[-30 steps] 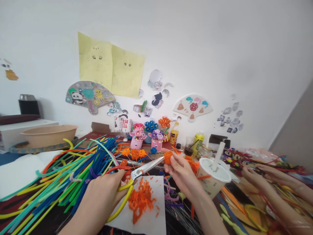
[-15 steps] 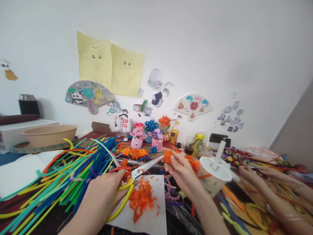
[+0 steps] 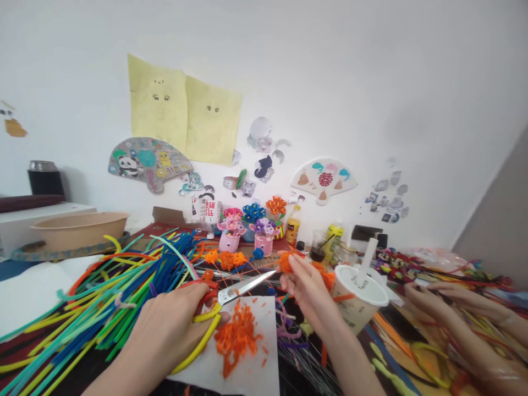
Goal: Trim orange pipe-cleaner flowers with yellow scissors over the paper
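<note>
My left hand (image 3: 175, 311) is closed around the handles of a pair of scissors (image 3: 243, 290), wrapped in yellow and red. The silver blades look nearly together and point toward my right hand (image 3: 307, 286). Between the fingertips of that hand is a fuzzy orange chenille ball (image 3: 285, 262), partly hidden by the fingers. The blade tips end just beside it; whether they touch is hard to tell. Below the scissors, a white paper sheet (image 3: 259, 379) carries a heap of orange fuzz clippings (image 3: 239, 338).
Many coloured chenille stems (image 3: 136, 297) spread across the left. Small orange chenille flowers (image 3: 226, 259) lie ahead, before potted chenille flowers (image 3: 264, 228). A lidded cup with a straw (image 3: 357, 302) stands right of my right hand. Another person's hands (image 3: 437, 302) work farther right.
The orange ball has turned in my right fingers, which now cover more of it. The scissors have shifted slightly left and the gap between the tips and the ball appears a little wider.
</note>
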{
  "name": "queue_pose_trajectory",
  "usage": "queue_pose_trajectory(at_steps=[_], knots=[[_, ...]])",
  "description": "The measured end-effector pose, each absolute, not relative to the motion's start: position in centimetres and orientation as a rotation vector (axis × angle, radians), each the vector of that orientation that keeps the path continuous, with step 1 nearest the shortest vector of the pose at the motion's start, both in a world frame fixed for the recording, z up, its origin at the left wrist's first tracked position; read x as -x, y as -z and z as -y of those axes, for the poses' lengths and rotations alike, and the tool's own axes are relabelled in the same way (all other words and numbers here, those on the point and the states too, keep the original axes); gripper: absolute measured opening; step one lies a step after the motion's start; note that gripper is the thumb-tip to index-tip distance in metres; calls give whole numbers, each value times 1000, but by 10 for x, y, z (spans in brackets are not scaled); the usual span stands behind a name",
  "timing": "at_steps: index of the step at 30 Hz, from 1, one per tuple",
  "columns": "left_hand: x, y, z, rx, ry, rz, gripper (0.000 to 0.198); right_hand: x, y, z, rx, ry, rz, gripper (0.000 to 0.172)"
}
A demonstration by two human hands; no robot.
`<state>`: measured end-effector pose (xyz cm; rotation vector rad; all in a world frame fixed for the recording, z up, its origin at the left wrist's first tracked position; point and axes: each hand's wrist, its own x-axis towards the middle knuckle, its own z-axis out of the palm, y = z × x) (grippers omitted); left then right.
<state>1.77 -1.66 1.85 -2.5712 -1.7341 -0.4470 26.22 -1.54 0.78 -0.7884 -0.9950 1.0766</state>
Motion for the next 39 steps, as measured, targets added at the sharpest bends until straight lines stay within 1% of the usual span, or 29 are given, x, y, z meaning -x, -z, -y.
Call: queue_pose_trajectory(at_steps=[2, 8, 10, 13, 17, 23, 31, 39], knots=[[-15, -17, 15, 2575, 464, 1665, 33, -263, -7, 15, 803, -1048, 985, 29], [-11, -10, 11, 2478, 481, 1483, 42, -262, -6, 12, 872, -972, 974, 33], [-10, -9, 11, 2453, 494, 1478, 44, -260, -6, 12, 894, -967, 977, 38], [-12, -9, 12, 2423, 506, 1542, 45, -259, -5, 13, 922, -958, 1001, 39], [-15, -11, 14, 2421, 507, 1661, 44, -259, -6, 15, 920, -999, 1039, 37], [-20, -17, 17, 2515, 472, 1791, 42, -257, -9, 18, 791, -1109, 1026, 30], [-20, -19, 18, 2555, 451, 1754, 40, -255, -11, 20, 712, -1137, 1048, 23], [-20, -21, 17, 2583, 420, 1757, 43, -257, -10, 19, 673, -1138, 1046, 24]])
